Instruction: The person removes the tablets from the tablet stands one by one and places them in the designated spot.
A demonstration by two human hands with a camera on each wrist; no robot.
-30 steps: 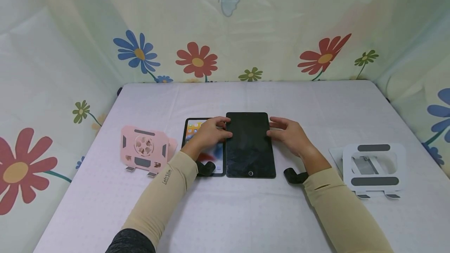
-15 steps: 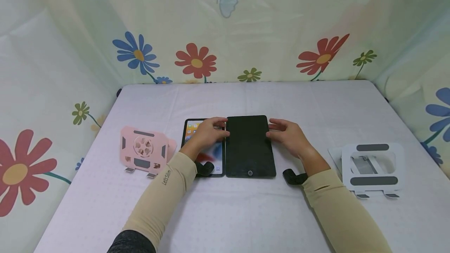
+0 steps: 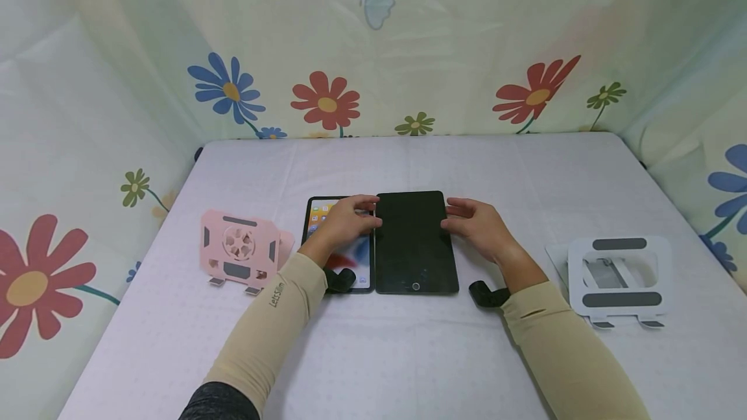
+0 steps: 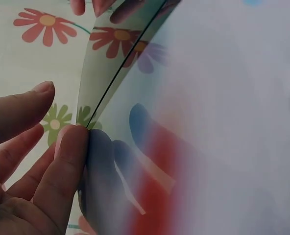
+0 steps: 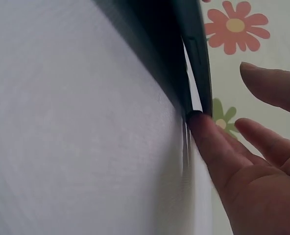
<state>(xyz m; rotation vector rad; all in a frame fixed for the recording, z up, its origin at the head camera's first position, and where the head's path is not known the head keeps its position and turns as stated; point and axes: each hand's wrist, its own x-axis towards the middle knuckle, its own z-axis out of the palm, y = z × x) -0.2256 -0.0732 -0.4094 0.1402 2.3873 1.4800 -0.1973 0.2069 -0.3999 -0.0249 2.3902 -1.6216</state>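
Note:
A dark tablet (image 3: 415, 238) with a round home button lies face up in mid-table, its screen black. Touching or nearly touching its left side is another tablet (image 3: 356, 261), lit with app icons and partly hidden under my left forearm. My left hand (image 3: 349, 219) reaches over the lit tablet, its fingertips at the dark tablet's left edge. On the opposite edge, my right hand (image 3: 480, 227) has its thumb and extended fingers. In the right wrist view, one fingertip of the right hand (image 5: 248, 171) touches the dark edge; other fingers stand apart.
To the left stands a pink folding stand (image 3: 257, 238) with a round cut-out. A white stand (image 3: 622, 301) with grey pads is at the right. The table (image 3: 408, 361) has a pale cloth, and a flowered curtain (image 3: 449, 70) hangs behind and at the sides.
Over the last second the dark tablet's far edge has shifted slightly toward me, and both hands have shifted only very slightly. Since half a second ago almost nothing has moved.

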